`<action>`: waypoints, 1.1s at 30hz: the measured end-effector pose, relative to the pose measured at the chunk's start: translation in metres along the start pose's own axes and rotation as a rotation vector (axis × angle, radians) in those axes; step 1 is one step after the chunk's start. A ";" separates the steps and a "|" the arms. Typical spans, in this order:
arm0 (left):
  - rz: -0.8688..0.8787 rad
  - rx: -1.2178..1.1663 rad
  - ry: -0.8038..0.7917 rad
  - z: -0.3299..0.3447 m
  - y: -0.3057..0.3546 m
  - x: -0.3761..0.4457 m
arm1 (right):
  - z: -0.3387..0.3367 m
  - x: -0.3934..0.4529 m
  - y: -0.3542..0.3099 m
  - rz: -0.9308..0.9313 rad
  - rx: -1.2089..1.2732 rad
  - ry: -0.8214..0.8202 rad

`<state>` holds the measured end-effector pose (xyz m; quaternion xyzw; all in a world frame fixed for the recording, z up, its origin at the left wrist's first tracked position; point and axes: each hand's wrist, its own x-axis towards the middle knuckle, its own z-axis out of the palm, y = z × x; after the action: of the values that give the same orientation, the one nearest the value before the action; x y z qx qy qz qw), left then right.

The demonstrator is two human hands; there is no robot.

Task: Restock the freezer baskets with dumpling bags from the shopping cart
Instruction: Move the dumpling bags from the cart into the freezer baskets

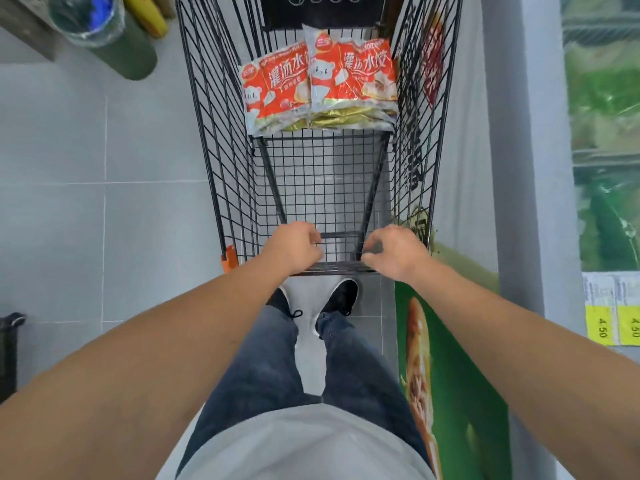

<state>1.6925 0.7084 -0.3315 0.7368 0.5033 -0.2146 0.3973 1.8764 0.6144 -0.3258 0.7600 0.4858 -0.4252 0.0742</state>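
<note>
Left hand [292, 247] and right hand [394, 252] curl round the near rail of a black wire shopping cart [221, 161]; red-and-white plastic dumpling bags [320, 83] lie stacked at its far end. The freezer [602, 133] stands close alongside; a careless push could scrape it.

The head view looks steeply down from above, facing forward along the shopping cart [322, 188].

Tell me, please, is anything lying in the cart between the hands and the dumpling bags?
Nothing visible does. Both the left hand and the right hand grip the cart's near end, and only bare wire floor separates them from the dumpling bags stacked at the far end.
</note>
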 end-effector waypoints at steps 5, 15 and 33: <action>0.007 -0.161 0.094 -0.062 0.008 0.032 | -0.041 0.041 -0.011 0.041 0.070 0.029; -0.011 -0.355 0.170 -0.183 0.000 0.159 | -0.107 0.157 -0.075 0.173 0.347 0.158; -0.103 -0.633 0.133 -0.163 0.014 0.337 | -0.097 0.327 -0.042 0.668 1.666 0.265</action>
<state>1.8272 1.0291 -0.4706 0.5629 0.6064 -0.0186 0.5614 1.9526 0.9081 -0.4874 0.7116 -0.2202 -0.5045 -0.4365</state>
